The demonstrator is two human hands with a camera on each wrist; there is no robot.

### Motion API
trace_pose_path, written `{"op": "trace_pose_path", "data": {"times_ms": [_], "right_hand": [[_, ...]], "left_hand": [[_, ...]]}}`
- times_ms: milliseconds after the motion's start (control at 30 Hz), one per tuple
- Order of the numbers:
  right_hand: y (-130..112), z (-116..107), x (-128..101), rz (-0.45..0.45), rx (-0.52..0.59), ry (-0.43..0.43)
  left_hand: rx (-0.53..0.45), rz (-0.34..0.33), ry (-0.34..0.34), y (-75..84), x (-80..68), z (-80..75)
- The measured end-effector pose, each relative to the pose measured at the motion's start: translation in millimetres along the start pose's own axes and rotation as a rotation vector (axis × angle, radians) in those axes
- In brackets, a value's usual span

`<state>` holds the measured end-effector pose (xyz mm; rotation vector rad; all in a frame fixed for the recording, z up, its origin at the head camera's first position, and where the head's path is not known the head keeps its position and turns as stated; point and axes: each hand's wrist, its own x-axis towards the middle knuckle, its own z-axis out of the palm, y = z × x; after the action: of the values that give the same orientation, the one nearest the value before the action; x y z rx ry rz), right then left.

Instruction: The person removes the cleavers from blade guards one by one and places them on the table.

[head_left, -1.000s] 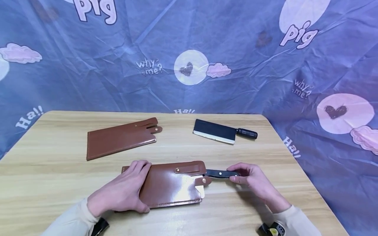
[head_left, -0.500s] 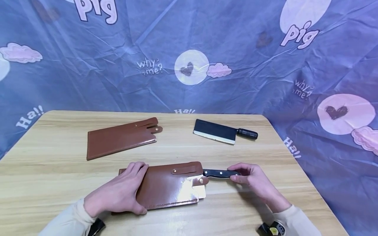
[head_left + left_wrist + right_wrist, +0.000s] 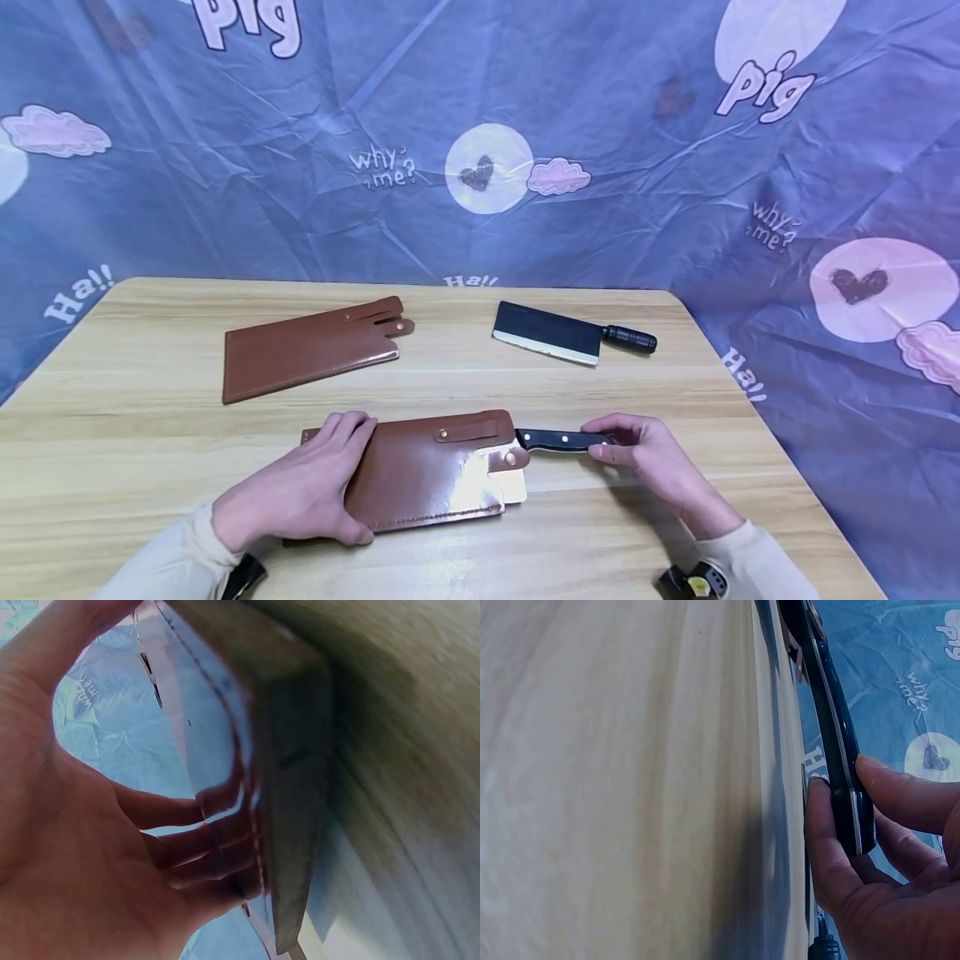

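My left hand [image 3: 311, 492] grips the left end of a brown leather sheath [image 3: 431, 475] lying flat on the wooden table [image 3: 150, 450], thumb on its near edge and fingers over the top. A cleaver sits inside the sheath; a pale corner of its blade [image 3: 513, 487] shows at the open right end. My right hand [image 3: 626, 450] pinches the cleaver's black riveted handle [image 3: 558, 439]. In the left wrist view my fingers [image 3: 202, 855] curl round the sheath's edge [image 3: 281, 795]. The right wrist view shows thumb and fingers [image 3: 832, 855] clamped on the handle [image 3: 832, 727].
A second brown sheath [image 3: 307, 350], without a knife in it, lies at the back left. A second cleaver [image 3: 551, 333] with a black handle [image 3: 630, 339] lies bare at the back right. A blue printed cloth [image 3: 480, 125] hangs behind the table and drapes to the right.
The sheath has slid slightly left under my left hand, and a little more of the blade's corner shows. My right hand has stayed on the handle.
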<state>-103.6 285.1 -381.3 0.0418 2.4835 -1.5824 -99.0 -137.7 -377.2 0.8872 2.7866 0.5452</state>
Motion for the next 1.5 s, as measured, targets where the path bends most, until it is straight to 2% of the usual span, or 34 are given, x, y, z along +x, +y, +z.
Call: {"op": "trace_pose_path", "data": {"times_ms": [233,900,1500], "right_hand": [[1,-1,0,0.001,-0.018,-0.006],[0,-4,0,-0.004,-0.021,-0.004],[-1,-6,0,-0.027,0.022,-0.014]], "left_hand": [[-0.039,0.007,-0.007,-1.8,-3.6,2.3],[-0.027,0.008,0.002,-8.8,-3.6,-2.1],[-0.019,0.012,0.010,-11.2,-3.7,-1.9]]}}
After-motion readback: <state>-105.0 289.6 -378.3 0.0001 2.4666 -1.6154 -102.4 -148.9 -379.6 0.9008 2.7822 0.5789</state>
